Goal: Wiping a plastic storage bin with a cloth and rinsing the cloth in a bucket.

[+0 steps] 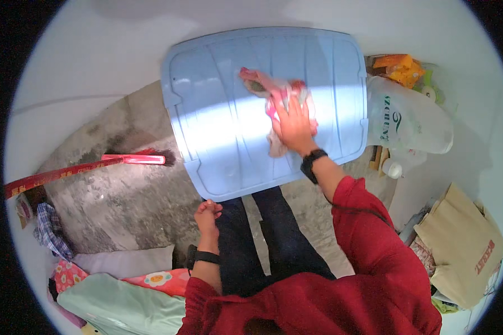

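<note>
A blue plastic storage-box lid (pixel 209 146) with moulded ribs lies before me, a bright band of light across it. My right hand (pixel 294 123) presses a crumpled pink and white cloth (pixel 276 144) flat on the lid, right of its middle; one end of the cloth trails to the upper left. My left hand (pixel 208 213) is at the lid's near left corner with its fingers curled; whether it grips or only touches the edge is hard to tell. Both wrists wear black bands.
A red-handled broom (pixel 144 159) lies left on the concrete floor. A white plastic bag (pixel 415 117), an orange packet (pixel 402 69) and a white bottle (pixel 392 168) are right of the lid. A beige bag (pixel 457 247) stands lower right, green bedding (pixel 125 301) lower left.
</note>
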{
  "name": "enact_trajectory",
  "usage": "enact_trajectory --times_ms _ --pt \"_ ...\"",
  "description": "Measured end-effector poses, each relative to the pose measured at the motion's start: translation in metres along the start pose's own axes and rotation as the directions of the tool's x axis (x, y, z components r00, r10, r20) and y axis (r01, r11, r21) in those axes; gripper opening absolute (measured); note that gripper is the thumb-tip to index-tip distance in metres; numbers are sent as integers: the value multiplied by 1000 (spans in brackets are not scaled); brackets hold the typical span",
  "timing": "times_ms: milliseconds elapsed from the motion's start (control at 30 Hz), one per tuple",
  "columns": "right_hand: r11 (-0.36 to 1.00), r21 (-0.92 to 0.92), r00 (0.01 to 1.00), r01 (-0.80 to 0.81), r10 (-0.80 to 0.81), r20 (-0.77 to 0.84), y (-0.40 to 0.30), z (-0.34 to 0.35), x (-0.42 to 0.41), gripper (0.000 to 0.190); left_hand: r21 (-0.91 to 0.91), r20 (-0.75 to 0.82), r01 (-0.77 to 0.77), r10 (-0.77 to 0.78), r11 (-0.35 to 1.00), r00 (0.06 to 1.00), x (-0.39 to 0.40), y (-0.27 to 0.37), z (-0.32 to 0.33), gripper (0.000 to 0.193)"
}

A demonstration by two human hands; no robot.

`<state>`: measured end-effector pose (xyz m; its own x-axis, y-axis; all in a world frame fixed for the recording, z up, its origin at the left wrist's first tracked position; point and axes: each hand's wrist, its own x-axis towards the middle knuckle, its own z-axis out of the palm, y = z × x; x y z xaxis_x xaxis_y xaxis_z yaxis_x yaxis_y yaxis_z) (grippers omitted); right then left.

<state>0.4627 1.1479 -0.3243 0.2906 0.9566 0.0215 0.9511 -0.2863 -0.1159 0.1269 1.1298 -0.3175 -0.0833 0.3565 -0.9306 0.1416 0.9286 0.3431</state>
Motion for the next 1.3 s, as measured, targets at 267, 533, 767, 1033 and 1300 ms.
enact_trajectory --times_ms 267,533,767,1033,1300 --pt "973 -172 983 -152 132 -124 69 11 120 51 34 -55 21 -19 999 998 4 1 5 13" --pt "969 -178 909 -170 84 -408 128 8 59 41 5 -75 4 -4 1000 997 7 -9 7 15" --pt "953 20 953 -302 302 29 105 -8 -93 44 39 -143 5 0 999 990 -5 0 12 16" --pt "934 -148 930 -326 288 -227 169 -2 25 42 65 -128 -36 44 997 991 -4 -1 10 18" --pt "914 -161 914 -373 333 -230 211 11 107 44 32 -159 -23 27 999 987 0 -6 14 15"
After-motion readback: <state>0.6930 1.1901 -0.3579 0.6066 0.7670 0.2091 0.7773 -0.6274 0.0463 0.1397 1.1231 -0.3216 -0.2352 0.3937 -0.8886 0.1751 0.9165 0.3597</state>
